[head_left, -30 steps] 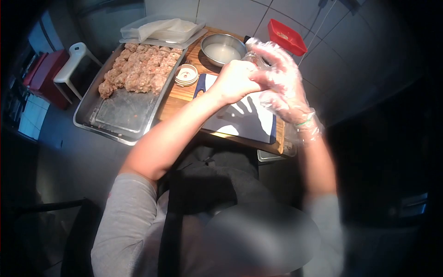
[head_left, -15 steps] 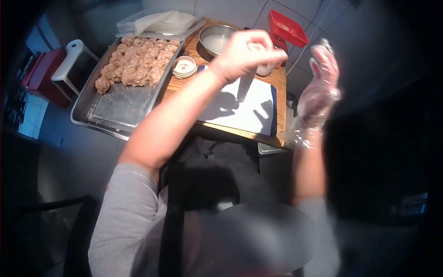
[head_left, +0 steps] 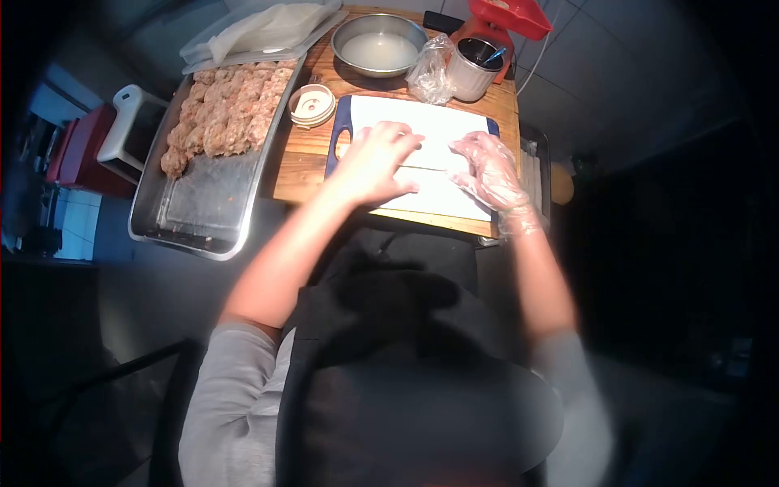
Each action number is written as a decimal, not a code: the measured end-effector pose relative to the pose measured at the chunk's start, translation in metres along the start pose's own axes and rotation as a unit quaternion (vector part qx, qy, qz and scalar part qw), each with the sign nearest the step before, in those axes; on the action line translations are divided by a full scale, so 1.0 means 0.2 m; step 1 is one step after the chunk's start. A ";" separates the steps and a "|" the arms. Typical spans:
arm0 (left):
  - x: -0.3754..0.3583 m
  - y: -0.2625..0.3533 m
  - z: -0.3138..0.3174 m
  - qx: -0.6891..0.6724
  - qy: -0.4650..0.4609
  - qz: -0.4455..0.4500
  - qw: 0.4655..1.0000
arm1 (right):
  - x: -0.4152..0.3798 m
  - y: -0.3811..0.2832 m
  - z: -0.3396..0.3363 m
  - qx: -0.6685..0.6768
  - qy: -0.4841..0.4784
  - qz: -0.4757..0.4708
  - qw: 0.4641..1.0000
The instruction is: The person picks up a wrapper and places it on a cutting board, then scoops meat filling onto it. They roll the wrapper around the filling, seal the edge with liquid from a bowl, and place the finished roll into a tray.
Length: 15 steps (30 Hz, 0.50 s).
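My bare left hand [head_left: 375, 165] is over the left half of a white cutting board [head_left: 381, 110] with blue ends, its thumb and fingers apart. Across from it, my right hand [head_left: 489, 172], in a clear plastic glove, rests at the board's right side with thumb and fingers apart. A thin dark line runs across the white surface between the hands; whether it is the edge of a pale sheet is too unclear to tell. Left of the board, a metal tray [head_left: 203, 233] holds several lumps of minced meat [head_left: 231, 114].
Behind the board stand a metal bowl of cloudy liquid [head_left: 380, 50], a crumpled plastic bag [head_left: 432, 73], a ribbed cup [head_left: 472, 75] and a red scale [head_left: 519, 18]. A round lid [head_left: 312, 105] lies beside the tray. Plastic containers [head_left: 264, 36] sit behind the meat.
Both hands have come down to the board. My left hand has opened from a raised pinch, and the greyish thing that hung below it no longer shows. The camera view has shifted.
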<state>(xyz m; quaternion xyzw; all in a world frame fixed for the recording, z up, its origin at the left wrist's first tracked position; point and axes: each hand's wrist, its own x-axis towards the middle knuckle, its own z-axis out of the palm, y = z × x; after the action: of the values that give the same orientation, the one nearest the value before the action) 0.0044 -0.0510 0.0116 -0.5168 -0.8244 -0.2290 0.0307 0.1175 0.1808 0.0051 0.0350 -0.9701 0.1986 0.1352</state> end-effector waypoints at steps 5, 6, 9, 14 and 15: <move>0.15 -0.01 0.07 -0.004 -0.077 0.013 0.997 | 0.04 0.00 0.02 0.134 -0.067 0.082 0.985; 0.15 -0.01 0.07 -0.018 -0.072 0.018 0.997 | -0.01 0.02 0.03 0.231 -0.019 0.060 0.971; 0.18 -0.02 0.00 -0.066 -0.055 0.038 0.996 | -0.10 -0.01 0.10 0.413 0.133 0.079 0.898; 0.31 -0.13 -0.49 -0.365 -0.043 -0.117 0.923 | -0.14 -0.02 0.12 0.452 0.171 0.104 0.869; 0.33 -0.18 -0.59 -0.344 0.005 -0.138 0.929 | -0.15 -0.01 0.13 0.453 0.173 0.105 0.868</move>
<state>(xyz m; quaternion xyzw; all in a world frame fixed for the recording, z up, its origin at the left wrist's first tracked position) -0.0799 -0.0571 0.1242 -0.3760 -0.7578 -0.5032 -0.1768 0.1393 0.1689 -0.0246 -0.0444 -0.7327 0.6319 0.2486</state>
